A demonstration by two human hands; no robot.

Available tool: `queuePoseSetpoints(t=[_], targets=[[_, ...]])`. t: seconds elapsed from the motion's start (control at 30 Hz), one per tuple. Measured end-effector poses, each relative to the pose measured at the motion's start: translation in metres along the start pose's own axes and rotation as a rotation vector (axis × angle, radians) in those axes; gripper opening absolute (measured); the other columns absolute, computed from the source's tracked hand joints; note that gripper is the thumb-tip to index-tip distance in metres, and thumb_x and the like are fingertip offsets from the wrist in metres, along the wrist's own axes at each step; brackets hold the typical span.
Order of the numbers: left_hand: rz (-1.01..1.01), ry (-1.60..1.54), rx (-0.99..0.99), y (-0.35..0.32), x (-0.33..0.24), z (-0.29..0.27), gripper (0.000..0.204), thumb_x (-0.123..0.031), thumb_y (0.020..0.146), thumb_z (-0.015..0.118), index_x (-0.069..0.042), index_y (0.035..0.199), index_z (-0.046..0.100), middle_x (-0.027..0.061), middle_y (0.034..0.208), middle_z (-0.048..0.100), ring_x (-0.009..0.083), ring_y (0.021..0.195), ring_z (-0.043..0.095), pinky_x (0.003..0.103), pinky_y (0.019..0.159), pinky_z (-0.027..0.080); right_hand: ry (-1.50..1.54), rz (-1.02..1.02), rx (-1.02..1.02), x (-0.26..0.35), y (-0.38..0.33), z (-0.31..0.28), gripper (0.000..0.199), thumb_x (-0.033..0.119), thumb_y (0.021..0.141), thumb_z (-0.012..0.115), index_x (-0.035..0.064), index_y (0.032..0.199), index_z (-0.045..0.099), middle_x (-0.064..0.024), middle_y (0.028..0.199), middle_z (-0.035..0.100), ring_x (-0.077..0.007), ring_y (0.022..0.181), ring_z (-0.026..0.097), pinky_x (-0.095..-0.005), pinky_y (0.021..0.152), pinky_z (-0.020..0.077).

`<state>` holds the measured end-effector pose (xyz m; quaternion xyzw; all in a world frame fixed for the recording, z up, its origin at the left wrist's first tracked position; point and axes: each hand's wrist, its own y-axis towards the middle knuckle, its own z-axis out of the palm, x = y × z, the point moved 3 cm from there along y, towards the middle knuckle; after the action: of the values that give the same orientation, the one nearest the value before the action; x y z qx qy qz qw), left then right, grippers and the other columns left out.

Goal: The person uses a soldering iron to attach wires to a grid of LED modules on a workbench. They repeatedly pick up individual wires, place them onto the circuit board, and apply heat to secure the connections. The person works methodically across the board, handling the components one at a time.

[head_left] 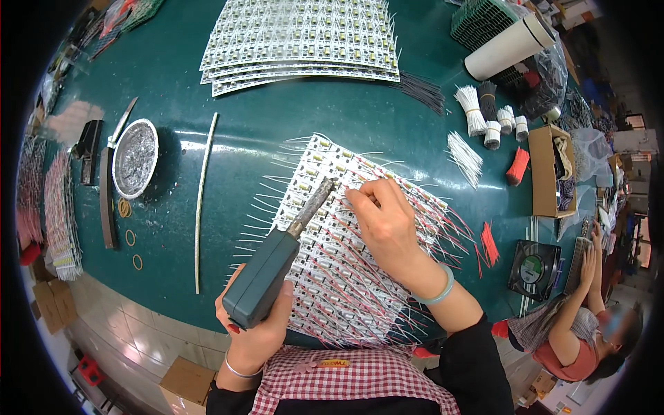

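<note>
A panel of small circuit boards (319, 158) lies on the green table in front of me, with white wires (257, 207) sticking out along its left side and red wires (453, 225) along its right. My left hand (266, 330) is wrapped round the dark green handle of a soldering gun (257, 280). The gun's metal tip points up and right, at the upper part of the panel. Just right of that tip, my right hand (389, 225) is closed in a pinch over the boards. A thin wire seems to be at its fingertips, too small to make out surely.
At left are a metal bowl (136, 158), a knife (123, 119) and rubber bands (124, 207). A pale rod (206, 200) lies nearer. Stacked panels (304, 41) sit far. Right are wire bundles (470, 111), a cardboard box (545, 173), a fan (535, 270) and another person (570, 339).
</note>
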<state>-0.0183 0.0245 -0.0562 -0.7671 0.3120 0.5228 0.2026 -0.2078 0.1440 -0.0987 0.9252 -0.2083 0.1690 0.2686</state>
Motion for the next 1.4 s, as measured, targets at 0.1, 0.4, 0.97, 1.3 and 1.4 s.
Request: queuePoseSetpoints(t=[0.1, 0.4, 0.97, 1.3, 1.4], targets=[[-0.017, -0.020, 0.015, 0.000, -0.001, -0.002, 0.019, 0.003, 0.077, 0.072, 0.006, 0.095, 0.067, 0.0073, 0.083, 0.064, 0.0112, 0.068, 0.059, 0.024, 0.059, 0.048, 0.003, -0.001, -0.003, 0.001, 0.000, 0.000, 0.028, -0.005, 0.069, 0.063, -0.0012, 0.096, 0.066, -0.0108, 0.089, 0.056, -0.0261, 0.080, 0.056, -0.0356, 0.064, 0.0484], [-0.040, -0.052, -0.036, -0.008, 0.004, -0.005, 0.022, 0.003, 0.075, 0.075, 0.007, 0.096, 0.068, 0.0066, 0.086, 0.066, 0.0086, 0.073, 0.059, 0.024, 0.062, 0.049, -0.054, -0.036, -0.004, 0.003, 0.002, -0.009, 0.025, -0.003, 0.069, 0.064, -0.0010, 0.093, 0.065, -0.0101, 0.089, 0.057, -0.0263, 0.081, 0.056, -0.0358, 0.066, 0.0470], [-0.049, -0.068, 0.011, -0.014, 0.010, -0.007, 0.019, 0.005, 0.076, 0.074, 0.007, 0.094, 0.068, 0.0076, 0.086, 0.066, 0.0102, 0.071, 0.060, 0.024, 0.062, 0.048, 0.004, -0.024, 0.018, 0.017, -0.008, -0.001, 0.027, -0.005, 0.068, 0.063, 0.0014, 0.094, 0.065, -0.0083, 0.083, 0.054, -0.0253, 0.076, 0.054, -0.0357, 0.062, 0.0458], [-0.107, -0.081, 0.044, -0.012, 0.013, -0.002, 0.013, 0.004, 0.077, 0.072, 0.004, 0.089, 0.068, 0.0061, 0.082, 0.065, 0.0088, 0.066, 0.059, 0.024, 0.058, 0.046, -0.016, -0.031, 0.015, 0.016, -0.007, 0.001, 0.026, -0.005, 0.069, 0.063, 0.0011, 0.094, 0.065, -0.0086, 0.084, 0.055, -0.0249, 0.076, 0.055, -0.0353, 0.060, 0.0460], [-0.059, -0.059, 0.036, -0.010, 0.013, -0.001, 0.012, 0.004, 0.076, 0.072, 0.003, 0.087, 0.068, 0.0056, 0.079, 0.064, 0.0089, 0.064, 0.059, 0.024, 0.057, 0.045, -0.016, -0.033, 0.016, 0.016, -0.007, 0.001, 0.025, -0.004, 0.070, 0.063, 0.0010, 0.094, 0.065, -0.0084, 0.084, 0.055, -0.0246, 0.076, 0.055, -0.0351, 0.060, 0.0459]])
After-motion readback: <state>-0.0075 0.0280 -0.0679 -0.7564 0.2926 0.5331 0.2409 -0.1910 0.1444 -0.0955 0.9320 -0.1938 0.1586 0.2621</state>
